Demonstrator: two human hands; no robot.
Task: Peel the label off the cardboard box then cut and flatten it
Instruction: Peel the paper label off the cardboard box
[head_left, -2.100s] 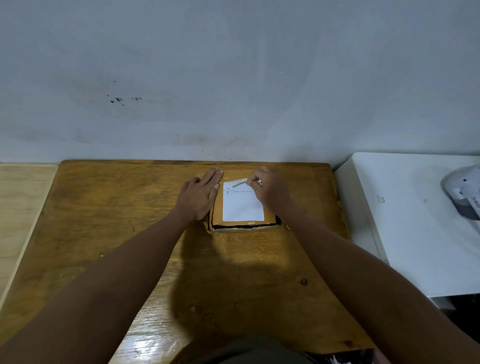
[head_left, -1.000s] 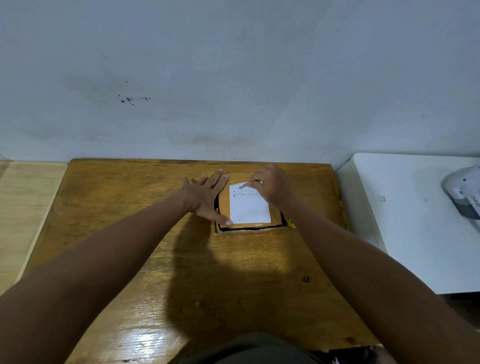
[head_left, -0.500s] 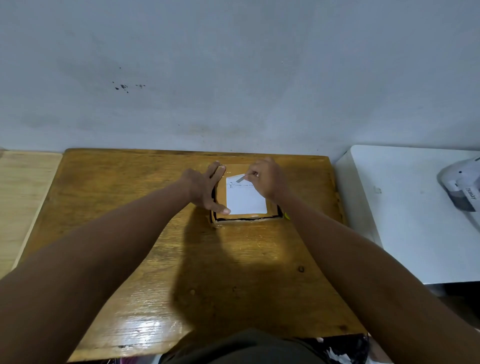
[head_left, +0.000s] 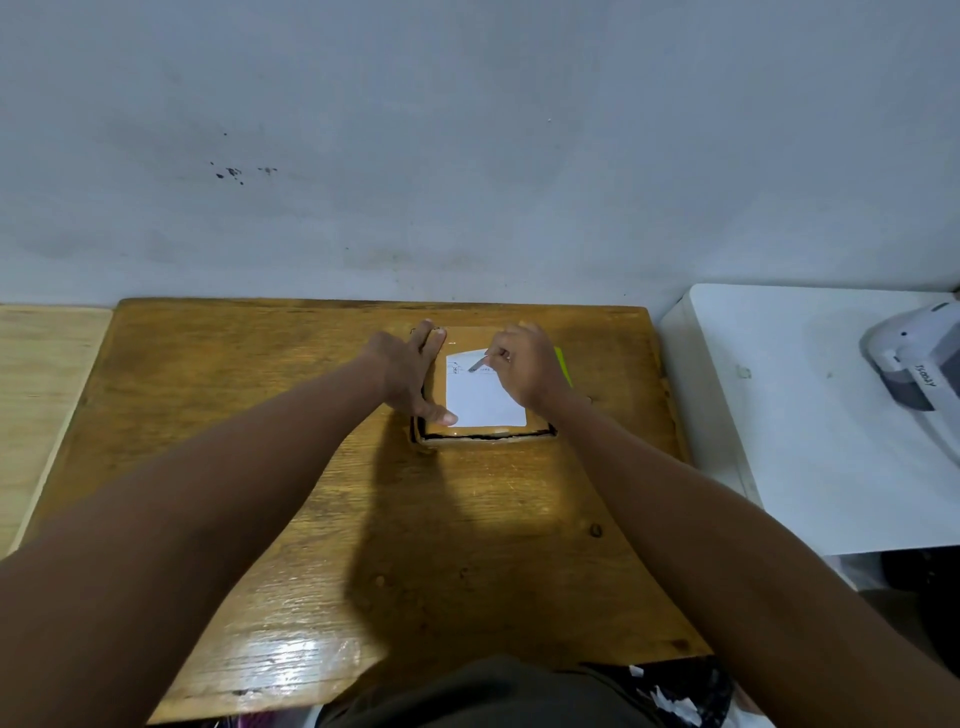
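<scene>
At the frame's centre, a flat brown cardboard box (head_left: 485, 434) bears a white rectangular paper label (head_left: 480, 402); the left hand (head_left: 408, 371) presses flat, the right hand (head_left: 524, 366) pinches the label's lifted corner.

Both forearms reach up toward frame centre. The left hand (head_left: 410, 374) lies flat with straight fingers; the right hand (head_left: 524, 366) is curled, fingertips pinched.

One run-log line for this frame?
step: peeling label | left hand: steadies box | right hand: pinches lifted corner | cut: not yet
</scene>
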